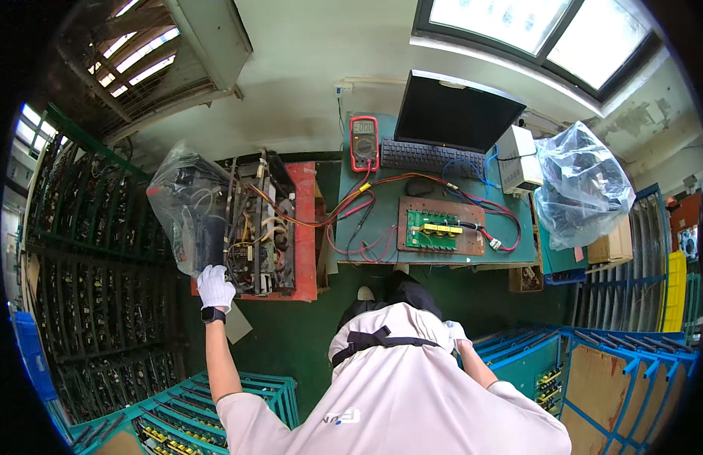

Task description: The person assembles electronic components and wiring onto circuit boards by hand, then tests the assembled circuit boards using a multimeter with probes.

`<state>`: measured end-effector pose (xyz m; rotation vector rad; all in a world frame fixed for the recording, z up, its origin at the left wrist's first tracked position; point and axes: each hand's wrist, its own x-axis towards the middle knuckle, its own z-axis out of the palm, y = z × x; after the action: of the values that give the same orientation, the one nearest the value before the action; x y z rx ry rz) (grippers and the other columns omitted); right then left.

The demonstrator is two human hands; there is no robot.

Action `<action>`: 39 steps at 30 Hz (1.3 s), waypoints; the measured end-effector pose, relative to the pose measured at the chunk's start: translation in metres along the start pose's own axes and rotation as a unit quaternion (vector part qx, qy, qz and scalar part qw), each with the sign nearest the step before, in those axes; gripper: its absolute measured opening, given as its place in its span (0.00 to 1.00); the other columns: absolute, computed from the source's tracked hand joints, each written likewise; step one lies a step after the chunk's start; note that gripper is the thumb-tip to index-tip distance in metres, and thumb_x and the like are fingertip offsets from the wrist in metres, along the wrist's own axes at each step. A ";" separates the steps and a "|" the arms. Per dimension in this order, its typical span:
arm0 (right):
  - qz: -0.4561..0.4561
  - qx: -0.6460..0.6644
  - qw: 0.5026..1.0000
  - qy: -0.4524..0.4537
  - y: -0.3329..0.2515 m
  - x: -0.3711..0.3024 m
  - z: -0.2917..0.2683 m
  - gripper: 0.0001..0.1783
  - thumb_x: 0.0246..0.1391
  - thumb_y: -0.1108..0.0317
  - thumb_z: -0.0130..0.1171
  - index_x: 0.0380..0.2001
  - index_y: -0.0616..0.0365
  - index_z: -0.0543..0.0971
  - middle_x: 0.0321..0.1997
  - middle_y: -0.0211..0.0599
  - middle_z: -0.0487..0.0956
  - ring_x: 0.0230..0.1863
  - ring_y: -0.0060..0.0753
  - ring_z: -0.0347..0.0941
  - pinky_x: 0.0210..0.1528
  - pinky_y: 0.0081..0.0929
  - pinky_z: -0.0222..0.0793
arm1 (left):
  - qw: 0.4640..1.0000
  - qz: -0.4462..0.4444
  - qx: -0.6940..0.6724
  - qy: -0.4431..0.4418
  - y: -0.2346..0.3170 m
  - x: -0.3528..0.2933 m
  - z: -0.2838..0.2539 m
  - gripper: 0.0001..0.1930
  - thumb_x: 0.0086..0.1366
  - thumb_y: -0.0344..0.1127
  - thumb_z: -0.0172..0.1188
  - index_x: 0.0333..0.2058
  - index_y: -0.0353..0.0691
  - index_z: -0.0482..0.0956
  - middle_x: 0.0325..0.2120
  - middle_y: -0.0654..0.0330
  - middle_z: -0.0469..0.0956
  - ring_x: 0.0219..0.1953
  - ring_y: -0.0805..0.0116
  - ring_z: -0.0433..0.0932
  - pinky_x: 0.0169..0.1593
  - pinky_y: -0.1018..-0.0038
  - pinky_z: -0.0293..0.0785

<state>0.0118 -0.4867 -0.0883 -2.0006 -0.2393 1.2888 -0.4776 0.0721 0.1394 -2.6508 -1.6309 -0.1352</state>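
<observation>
My left hand point(216, 289), in a white glove with a dark watch at the wrist, is at the near edge of a clear plastic bag point(177, 216). Its fingers look bent around the bag's lower edge. The bag drapes over the left side of an opened machine point(264, 227) full of wires and boards, which stands on a red bench point(309, 262). Close to my right hip is my right hand point(457, 332), also white-gloved; its fingers are mostly hidden, and nothing can be made out in it.
On the green table point(370, 250) are a red multimeter point(364, 144), a keyboard point(427, 156), a monitor point(458, 114) and a green circuit board point(433, 230) on a brown plate, with cables reaching the machine. Board racks point(101, 303) line the left; blue racks point(632, 349) stand behind right.
</observation>
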 end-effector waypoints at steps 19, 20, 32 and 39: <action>0.086 0.231 0.968 -0.040 0.092 0.031 0.006 0.06 0.51 0.76 0.59 0.31 0.53 0.81 0.30 0.24 0.78 0.32 0.22 0.72 0.35 0.27 0.69 | 1.000 0.011 0.000 -0.004 0.007 0.004 -0.004 0.15 0.49 0.28 0.60 0.39 0.41 0.83 0.39 0.52 0.82 0.49 0.50 0.77 0.55 0.56 0.72; 0.089 0.231 0.968 -0.039 0.095 0.035 0.007 0.06 0.51 0.76 0.59 0.31 0.53 0.81 0.30 0.24 0.78 0.32 0.22 0.72 0.35 0.27 0.69 | 1.000 0.009 0.000 -0.007 0.006 0.004 -0.004 0.15 0.49 0.29 0.60 0.39 0.41 0.83 0.40 0.52 0.82 0.49 0.49 0.77 0.55 0.56 0.72; -0.170 0.006 0.928 0.332 -0.102 0.102 -0.031 0.17 0.67 0.56 0.55 0.45 0.58 0.82 0.30 0.26 0.78 0.29 0.20 0.68 0.33 0.26 0.67 | 0.999 0.024 0.037 -0.018 -0.005 0.019 0.009 0.13 0.52 0.33 0.59 0.38 0.45 0.84 0.40 0.53 0.82 0.49 0.52 0.78 0.54 0.56 0.72; -0.169 0.020 0.938 0.301 -0.210 0.161 -0.036 0.20 0.60 0.64 0.54 0.53 0.59 0.81 0.53 0.46 0.83 0.57 0.44 0.78 0.62 0.33 0.69 | 0.994 0.070 0.069 -0.043 -0.016 0.030 0.005 0.08 0.52 0.33 0.60 0.32 0.45 0.84 0.34 0.54 0.83 0.41 0.51 0.79 0.47 0.56 0.74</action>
<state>0.1659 -0.2710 -0.0550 -2.1003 -0.2412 0.4321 -0.4779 0.1059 0.1367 -2.6871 -1.4115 0.0936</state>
